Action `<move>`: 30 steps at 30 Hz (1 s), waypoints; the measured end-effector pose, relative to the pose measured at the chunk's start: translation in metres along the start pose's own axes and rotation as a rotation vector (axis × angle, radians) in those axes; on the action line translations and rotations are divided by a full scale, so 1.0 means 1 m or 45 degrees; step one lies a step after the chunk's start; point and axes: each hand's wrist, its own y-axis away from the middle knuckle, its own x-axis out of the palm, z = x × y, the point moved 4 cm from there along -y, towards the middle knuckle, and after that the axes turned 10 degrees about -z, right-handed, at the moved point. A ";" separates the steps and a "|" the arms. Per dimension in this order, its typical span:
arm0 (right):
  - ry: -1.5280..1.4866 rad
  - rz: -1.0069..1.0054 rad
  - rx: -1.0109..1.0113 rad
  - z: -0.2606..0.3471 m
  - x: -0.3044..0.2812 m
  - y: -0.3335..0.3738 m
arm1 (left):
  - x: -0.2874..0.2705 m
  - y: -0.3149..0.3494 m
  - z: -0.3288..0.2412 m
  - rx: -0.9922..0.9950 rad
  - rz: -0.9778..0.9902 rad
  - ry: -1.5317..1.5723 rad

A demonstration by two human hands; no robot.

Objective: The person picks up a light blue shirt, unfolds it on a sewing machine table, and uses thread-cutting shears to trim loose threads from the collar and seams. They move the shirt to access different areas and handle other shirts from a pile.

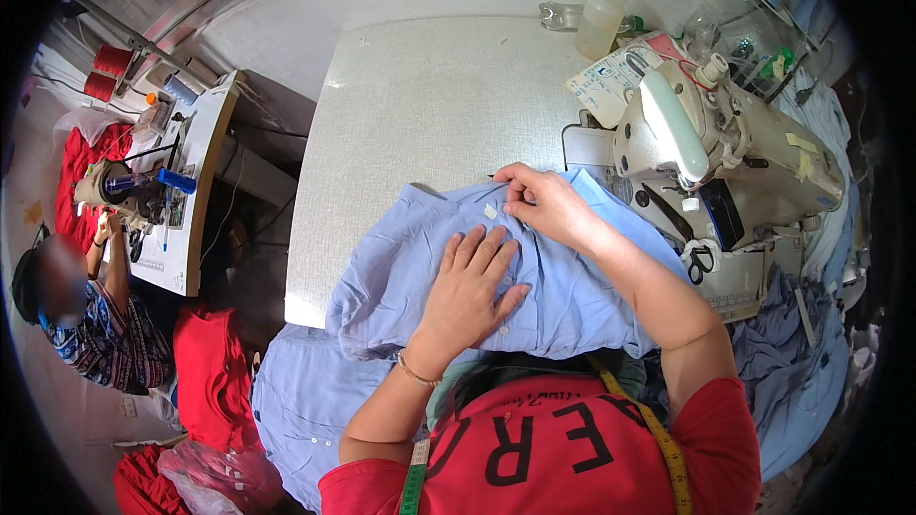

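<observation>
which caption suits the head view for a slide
Left hand flat on a blue garment, right hand at its far edge, beside a sewing machine.

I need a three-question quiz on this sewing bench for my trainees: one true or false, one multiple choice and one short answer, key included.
1. True or false: the left hand lies palm down on the blue garment.

2. What is draped over the red shirt?
A) scissors
B) a tape measure
C) a bottle

3. On which side of the garment, from the person's own view, does the nearer sewing machine stand?

Key:
1. True.
2. B.
3. The person's right.
</observation>
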 end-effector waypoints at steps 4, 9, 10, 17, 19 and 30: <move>0.045 -0.020 -0.030 0.004 -0.001 0.001 | 0.000 0.001 0.000 -0.016 0.002 0.015; 0.243 -0.062 -0.253 0.006 0.000 0.007 | 0.000 0.000 0.000 0.012 -0.020 0.025; 0.250 -0.052 -0.247 0.006 0.000 0.007 | -0.001 0.000 -0.001 0.013 -0.025 0.035; 0.281 -0.065 -0.273 0.007 0.000 0.007 | -0.012 -0.028 0.044 -0.286 -0.187 0.243; 0.268 -0.074 -0.283 0.005 0.002 0.009 | -0.008 -0.039 0.060 -0.263 -0.209 0.086; 0.097 0.082 -0.048 0.004 0.006 0.002 | -0.007 -0.040 0.074 -0.231 -0.307 0.309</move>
